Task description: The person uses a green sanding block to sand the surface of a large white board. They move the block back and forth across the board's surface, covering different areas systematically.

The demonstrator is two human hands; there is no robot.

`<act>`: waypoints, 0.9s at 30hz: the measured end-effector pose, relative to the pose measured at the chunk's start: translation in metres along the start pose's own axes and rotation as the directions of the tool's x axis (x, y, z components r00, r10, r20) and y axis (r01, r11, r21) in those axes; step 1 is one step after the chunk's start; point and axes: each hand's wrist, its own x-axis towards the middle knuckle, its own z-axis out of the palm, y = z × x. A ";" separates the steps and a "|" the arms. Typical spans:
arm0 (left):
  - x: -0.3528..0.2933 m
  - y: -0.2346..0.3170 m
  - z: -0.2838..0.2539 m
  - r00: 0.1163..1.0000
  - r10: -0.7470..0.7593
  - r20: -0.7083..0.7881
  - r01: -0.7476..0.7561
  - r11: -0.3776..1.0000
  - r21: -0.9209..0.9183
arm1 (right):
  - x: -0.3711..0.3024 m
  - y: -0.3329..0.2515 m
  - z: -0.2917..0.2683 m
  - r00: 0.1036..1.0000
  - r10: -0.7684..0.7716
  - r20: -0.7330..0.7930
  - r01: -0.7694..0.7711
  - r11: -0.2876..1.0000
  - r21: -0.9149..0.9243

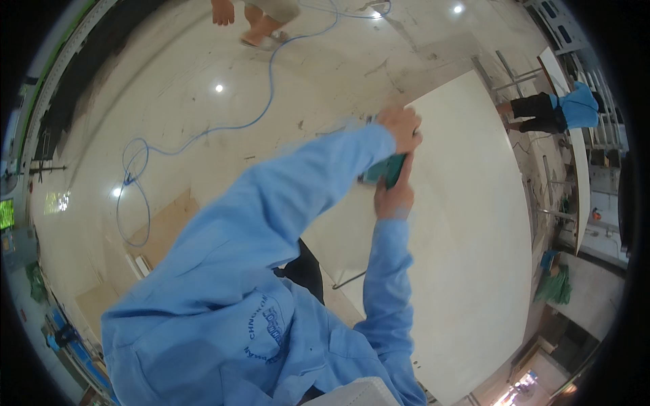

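Note:
A teal hand-held tool (387, 172) is at the left edge of a large white panel (467, 230), partly hidden by my hands, so I cannot make out its exact kind. My left hand (401, 128) is closed over the tool's far end, slightly blurred. Nearer to me, my right hand (394, 199) wraps around its near end, one finger stretched along its side. Both arms reach forward in light blue sleeves.
A blue hose or cord (271, 81) winds across the floor on the left. Brown boards (159, 233) lie at lower left. A person's legs (261, 27) show at the far edge. Another person in blue (575, 107) bends beside a panel on a stand at right.

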 end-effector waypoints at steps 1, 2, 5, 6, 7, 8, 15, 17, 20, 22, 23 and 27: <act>-0.021 0.004 0.000 0.999 0.000 0.040 0.000 1.000 0.002 | -0.021 -0.001 0.004 1.000 0.021 0.012 -0.021 0.999 0.032; -0.045 0.010 -0.001 0.999 0.033 -0.012 -0.033 0.999 -0.027 | -0.045 -0.002 0.006 0.999 0.044 0.016 -0.046 0.996 0.082; -0.122 0.009 -0.018 0.995 0.097 0.002 -0.096 0.988 -0.122 | -0.129 -0.030 0.023 0.998 0.071 -0.002 -0.069 0.986 0.149; -0.143 0.006 -0.028 0.995 0.100 0.030 -0.094 0.983 -0.158 | -0.153 -0.045 0.028 0.996 0.084 -0.017 -0.080 0.981 0.179; -0.166 0.004 -0.039 0.993 0.117 0.015 -0.111 0.974 -0.200 | -0.177 -0.061 0.034 0.989 0.147 0.008 -0.147 0.979 0.140; -0.184 0.004 -0.052 0.989 0.129 0.068 -0.112 0.972 -0.208 | -0.195 -0.079 0.041 0.979 0.201 0.021 -0.202 0.972 0.117; -0.163 -0.025 -0.077 0.950 0.248 0.191 -0.195 0.945 -0.261 | -0.177 -0.145 0.068 0.903 0.429 -0.011 -0.420 0.889 0.185; -0.111 -0.031 -0.060 0.922 0.342 0.178 -0.298 0.925 -0.234 | -0.130 -0.133 0.068 0.904 0.407 -0.136 -0.382 0.907 0.177; -0.021 -0.027 -0.024 0.892 0.357 0.277 -0.308 0.929 -0.205 | -0.048 -0.097 0.057 0.901 0.382 -0.205 -0.341 0.917 0.205; 0.039 -0.021 0.001 0.882 0.363 0.301 -0.333 0.931 -0.148 | 0.008 -0.069 0.044 0.907 0.297 -0.298 -0.260 0.952 0.158; 0.071 -0.013 0.011 0.873 0.325 0.364 -0.298 0.946 -0.129 | 0.035 -0.056 0.038 0.901 0.343 -0.266 -0.325 0.939 0.111; 0.101 0.003 0.023 0.845 0.347 0.407 -0.344 0.935 -0.084 | 0.061 -0.045 0.027 0.861 0.385 -0.331 -0.374 0.922 0.101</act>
